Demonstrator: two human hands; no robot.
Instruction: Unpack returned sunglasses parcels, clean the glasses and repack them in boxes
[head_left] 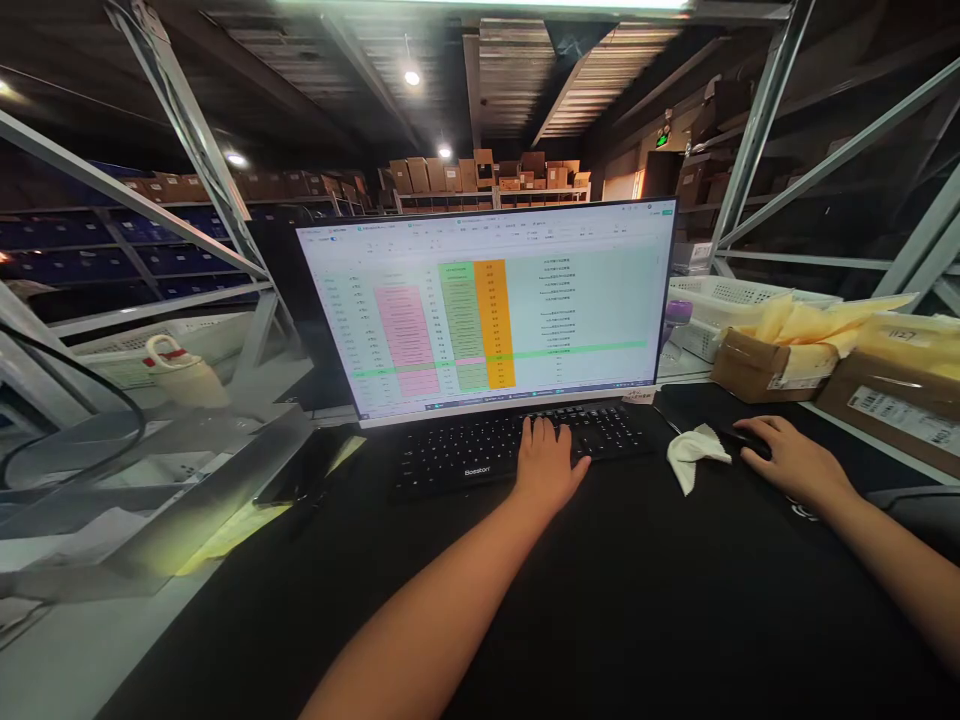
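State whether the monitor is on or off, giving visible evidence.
On: the monitor is lit, showing text with pink, green and orange columns.

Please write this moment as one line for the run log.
left hand: on keyboard | right hand: on mouse | monitor: coloured spreadsheet | white cloth or tissue: between keyboard and mouse

My left hand (545, 460) rests spread on the right part of the black keyboard (450, 455), while my right hand (799, 460) holds the mouse (752, 441). A crumpled white tissue (694, 455) lies between them. Ahead, the monitor (585, 310) shows a colour-banded spreadsheet; an open cardboard box (739, 367) stands to its right.
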